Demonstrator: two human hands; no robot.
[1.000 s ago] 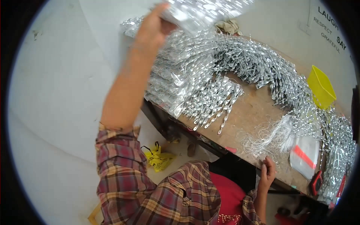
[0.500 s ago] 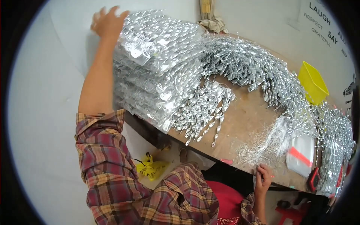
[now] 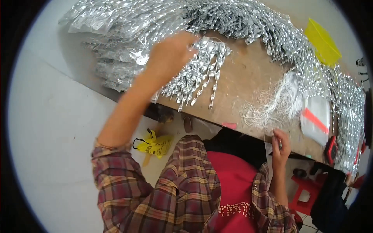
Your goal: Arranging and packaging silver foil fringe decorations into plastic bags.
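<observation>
Left hand [image 3: 171,56]: fingers blurred, partly curled, grip unclear; silver twisted strips [image 3: 182,83] beneath them, contact can't tell. Right hand [image 3: 281,147]: fingers curled in, can't tell if holding anything; white threads [image 3: 288,95] just beyond them.

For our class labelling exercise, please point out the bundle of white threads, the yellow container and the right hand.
White threads [image 3: 290,92], head view: thick part of the bundle.
Yellow container [image 3: 322,43], head view: middle of its visible side.
Right hand [image 3: 282,146], head view: middle of the hand.
</observation>
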